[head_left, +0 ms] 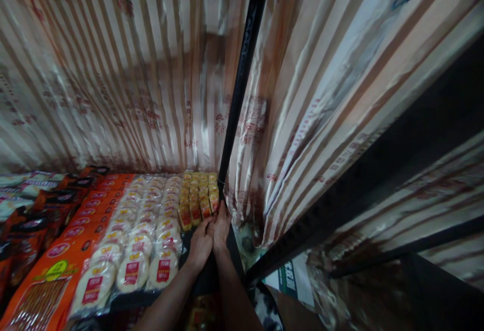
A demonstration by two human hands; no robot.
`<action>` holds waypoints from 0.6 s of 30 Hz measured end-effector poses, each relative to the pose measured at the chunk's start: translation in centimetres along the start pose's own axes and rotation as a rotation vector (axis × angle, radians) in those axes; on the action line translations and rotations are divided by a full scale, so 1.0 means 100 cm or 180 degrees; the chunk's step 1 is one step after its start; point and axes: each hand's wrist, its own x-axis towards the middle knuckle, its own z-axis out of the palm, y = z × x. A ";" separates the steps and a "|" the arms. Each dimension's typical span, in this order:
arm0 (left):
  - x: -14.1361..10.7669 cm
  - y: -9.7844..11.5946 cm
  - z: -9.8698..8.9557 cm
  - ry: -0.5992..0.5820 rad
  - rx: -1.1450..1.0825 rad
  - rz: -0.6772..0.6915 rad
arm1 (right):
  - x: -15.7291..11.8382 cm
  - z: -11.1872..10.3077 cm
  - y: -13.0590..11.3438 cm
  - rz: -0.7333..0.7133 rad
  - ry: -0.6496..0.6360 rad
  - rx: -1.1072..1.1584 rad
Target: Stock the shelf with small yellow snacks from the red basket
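Observation:
Both hands reach forward onto a dark shelf (204,265), side by side and close together. My left hand (202,240) is at the front right of several rows of small yellow packets (194,210), its fingers curled in. My right hand (222,227) lies just beside it, near the foot of a black upright post (236,99), fingers pointing forward and pressed together at the rightmost packets. Whatever lies between the fingertips is too dark and small to make out.
Left of the packets stand rows of round white packaged cakes (132,270), orange snack bags (60,265) and darker bags (28,230). Striped printed sheeting (151,68) hangs behind. A thick black beam (340,184) crosses at the right.

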 end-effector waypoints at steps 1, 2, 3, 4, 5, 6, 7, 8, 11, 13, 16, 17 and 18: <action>-0.003 0.001 0.001 0.0028 -0.0010 0.0008 | -0.001 -0.001 0.001 -0.0065 0.0043 -0.0004; -0.006 0.002 0.002 0.0045 -0.0017 0.0018 | -0.003 -0.002 0.003 -0.0106 0.0082 -0.0015; -0.010 0.004 0.002 0.0048 -0.0013 0.0020 | -0.006 -0.004 0.004 -0.0134 0.0111 -0.0024; -0.014 0.006 0.002 0.0040 0.0005 0.0016 | -0.009 -0.006 0.005 -0.0160 0.0126 -0.0026; -0.018 0.009 0.002 0.0021 0.0032 0.0008 | -0.013 -0.008 0.007 -0.0180 0.0139 -0.0019; -0.023 0.011 0.002 -0.0015 0.0064 -0.0007 | -0.017 -0.011 0.007 -0.0195 0.0150 0.0001; -0.028 0.014 0.001 -0.0058 0.0097 -0.0020 | -0.022 -0.014 0.008 -0.0207 0.0157 0.0029; -0.033 0.016 0.001 -0.0091 0.0129 -0.0034 | -0.027 -0.017 0.008 -0.0219 0.0153 0.0059; -0.049 0.017 0.001 -0.0105 0.0229 -0.0079 | -0.041 -0.029 0.009 -0.0248 0.0096 0.0132; -0.059 0.015 0.002 -0.0079 0.0258 -0.0031 | -0.050 -0.037 0.009 -0.0278 0.0055 0.0191; -0.075 0.006 0.005 -0.0049 0.0239 0.0222 | -0.063 -0.048 0.009 -0.0271 0.0006 0.0344; -0.081 0.003 0.006 -0.0033 0.0226 0.0334 | -0.069 -0.051 0.009 -0.0254 -0.0006 0.0410; -0.087 -0.001 0.007 -0.0015 0.0211 0.0450 | -0.074 -0.055 0.009 -0.0242 -0.0025 0.0485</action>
